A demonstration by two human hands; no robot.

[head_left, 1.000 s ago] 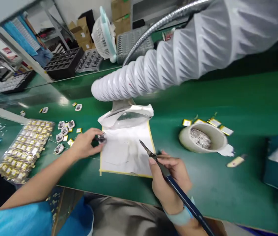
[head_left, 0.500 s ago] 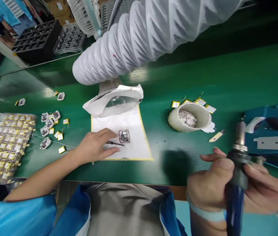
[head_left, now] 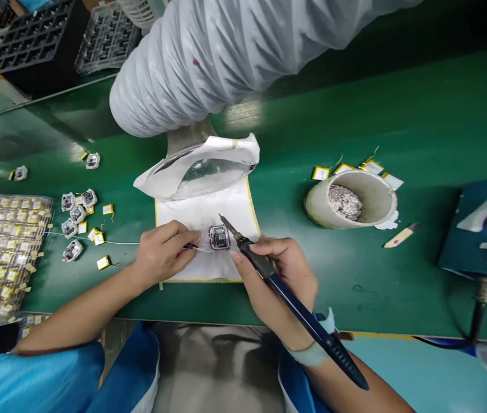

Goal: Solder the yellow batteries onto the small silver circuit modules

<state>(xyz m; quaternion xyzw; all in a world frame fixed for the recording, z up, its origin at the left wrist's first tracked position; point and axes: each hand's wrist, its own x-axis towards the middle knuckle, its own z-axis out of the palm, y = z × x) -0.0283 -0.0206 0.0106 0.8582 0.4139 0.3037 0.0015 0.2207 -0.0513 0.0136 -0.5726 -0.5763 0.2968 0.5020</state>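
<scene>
My left hand (head_left: 166, 252) is closed in a pinch on a thin solder wire (head_left: 202, 249). A dark part shows at its fingertips, and the wire trails away to the left behind the hand. My right hand (head_left: 284, 284) grips a blue and black soldering iron (head_left: 295, 301), its metal tip pointing up and left. That tip hovers just above a small square circuit board in a case (head_left: 219, 237). Beneath the board lies a white sheet (head_left: 183, 212) edged with yellow tape.
A grey extraction hose (head_left: 209, 69) with a clear hood (head_left: 213, 172) hangs behind the sheet. To the right stand a round pot (head_left: 376, 201) of metal shavings, a knife (head_left: 400, 236) and a blue box (head_left: 462, 229). Several small batteries (head_left: 103, 263) and cased boards (head_left: 71, 250) lie left, beside a filled tray (head_left: 6, 258).
My right hand has brought the soldering iron from the far right over to the board. My left hand's fingers have drawn together around the wire, and the view has shifted slightly.
</scene>
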